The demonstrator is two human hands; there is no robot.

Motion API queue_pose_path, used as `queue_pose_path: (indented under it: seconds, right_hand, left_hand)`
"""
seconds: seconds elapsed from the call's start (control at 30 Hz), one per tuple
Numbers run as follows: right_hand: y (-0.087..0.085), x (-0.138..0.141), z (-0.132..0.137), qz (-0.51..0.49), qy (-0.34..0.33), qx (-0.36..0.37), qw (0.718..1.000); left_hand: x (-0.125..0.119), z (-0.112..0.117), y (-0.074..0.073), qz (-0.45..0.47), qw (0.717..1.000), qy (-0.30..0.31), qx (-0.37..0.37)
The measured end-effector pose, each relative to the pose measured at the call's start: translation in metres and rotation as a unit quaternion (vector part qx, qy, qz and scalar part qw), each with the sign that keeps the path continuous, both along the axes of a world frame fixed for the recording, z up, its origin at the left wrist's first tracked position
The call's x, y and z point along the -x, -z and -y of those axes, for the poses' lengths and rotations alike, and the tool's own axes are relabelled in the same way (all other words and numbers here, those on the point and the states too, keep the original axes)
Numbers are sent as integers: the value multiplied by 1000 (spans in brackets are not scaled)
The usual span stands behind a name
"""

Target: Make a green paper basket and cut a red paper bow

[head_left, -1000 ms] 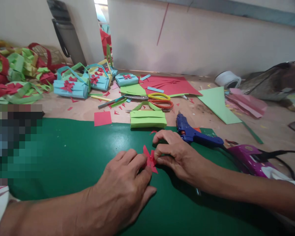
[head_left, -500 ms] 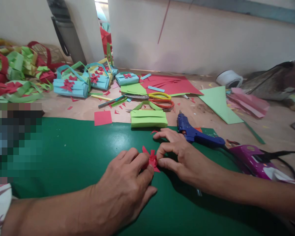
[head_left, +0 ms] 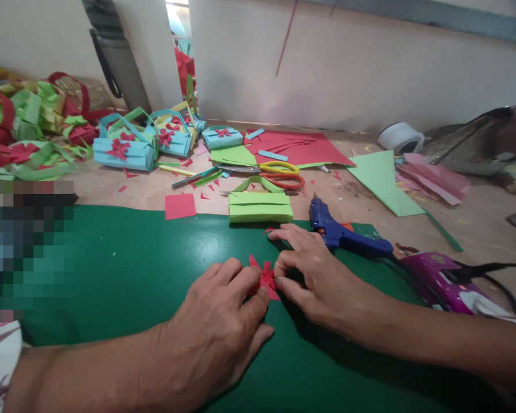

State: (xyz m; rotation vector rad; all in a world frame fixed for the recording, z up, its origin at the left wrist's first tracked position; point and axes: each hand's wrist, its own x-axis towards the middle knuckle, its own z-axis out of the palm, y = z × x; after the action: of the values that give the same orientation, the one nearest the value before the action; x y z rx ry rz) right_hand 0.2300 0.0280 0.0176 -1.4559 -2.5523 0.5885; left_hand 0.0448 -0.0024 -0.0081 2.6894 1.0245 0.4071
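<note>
Head view: I count two hands, one red bow [head_left: 265, 279], one green bag [head_left: 260, 207], three blue bags I can tell apart at the back, one glue gun [head_left: 344, 234] and two pairs of scissors. My left hand [head_left: 217, 332] lies knuckles up on the green mat [head_left: 124, 269], fingers curled, its fingertips pressing the bow's left side. My right hand [head_left: 316, 275] meets it from the other side, thumb and forefinger pinched at the bow's right edge, the other fingers spread on the mat.

The bow is small, bright red paper with pointed tips fanning from a knotted middle; it sits on the mat between the two hands, near the mat's centre.

The mat covers the near part of a tan table [head_left: 146, 192] strewn with red scraps, sheets of red and green paper and a heap of coloured strips at far left. The yellow scissors [head_left: 279, 167] and orange scissors [head_left: 286, 181] lie just behind the green bag. A pale wall runs behind the table.
</note>
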Motion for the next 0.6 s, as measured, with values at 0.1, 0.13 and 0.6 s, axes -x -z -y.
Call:
queue_pose_path:
  seconds: [0.1, 0.13, 0.6]
  right_hand:
    - [-2, 3, 0, 28, 14, 2, 999]
    - [-2, 4, 0, 37, 15, 0, 999]
    - [-2, 9, -3, 74, -1, -35, 997]
  left_hand:
    - [1, 0, 0, -10, 1000, -3, 7]
    - [1, 0, 0, -11, 1000, -4, 9]
    - [1, 1, 0, -7, 1000, 0, 10]
